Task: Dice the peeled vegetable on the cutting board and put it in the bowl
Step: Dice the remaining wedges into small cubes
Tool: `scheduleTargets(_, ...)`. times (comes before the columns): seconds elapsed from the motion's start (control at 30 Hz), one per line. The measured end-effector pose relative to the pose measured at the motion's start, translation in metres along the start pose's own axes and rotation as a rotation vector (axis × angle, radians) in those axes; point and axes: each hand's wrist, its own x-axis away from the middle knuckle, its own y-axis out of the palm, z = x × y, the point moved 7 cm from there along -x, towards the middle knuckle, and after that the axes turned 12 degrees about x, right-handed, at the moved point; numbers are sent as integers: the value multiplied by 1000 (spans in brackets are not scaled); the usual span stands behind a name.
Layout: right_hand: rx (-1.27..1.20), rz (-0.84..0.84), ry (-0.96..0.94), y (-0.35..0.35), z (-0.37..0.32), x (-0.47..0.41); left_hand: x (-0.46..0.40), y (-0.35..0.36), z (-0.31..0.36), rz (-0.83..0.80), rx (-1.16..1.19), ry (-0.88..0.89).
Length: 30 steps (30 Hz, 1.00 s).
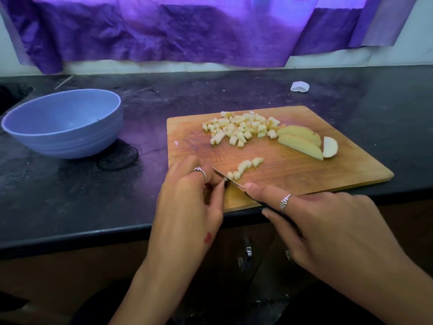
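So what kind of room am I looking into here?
Probably a home kitchen: a dark stone countertop carries a wooden cutting board with diced pale vegetable cubes and a light blue bowl.

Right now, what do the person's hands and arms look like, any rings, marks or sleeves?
Both forearms are bare, with no sleeves in view. The left hand wears a thin silver ring with a small star-like top and has a small red mark on its back. The right hand wears a wider, studded silver ring.
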Motion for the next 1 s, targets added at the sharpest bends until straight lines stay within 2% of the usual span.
scheduleTargets(0.07, 36, 18, -8, 0, 6, -5, -2, 2, -1, -19, -21, -3)
scheduleTargets(0.17, 44, -51, 25, 1, 16, -23, -11, 7, 3, -63, -91, 22)
scheduleTargets(0.33, -268, 7, 145, 4, 63, -32, -37, 20, -2, -153, -130, -74)
scheduleTargets(0.43, -421, 89, 177, 1, 92, -12, -52, 21, -3, -141, -161, -79)
scheduleTargets(0.5, -464, 48, 155, 1, 103, 0, -59, 18, -5, -99, -216, -81)
scheduleTargets(0.67, -442, -73, 117, 10, 96, -2, -64, 15, -9, -16, -182, -63)
scheduleTargets(0.8, -285, -2, 151, 21, 95, -37, -63, 14, -8, -34, -165, -47)
scheduleTargets(0.9, -328, 83, 208, 20, 100, -47, -63, 7, -10, -22, -174, -48)
scheduleTargets(1.0, -412, 56, 229, 22, 106, -38, -63, 1, -15, 5, -222, -29)
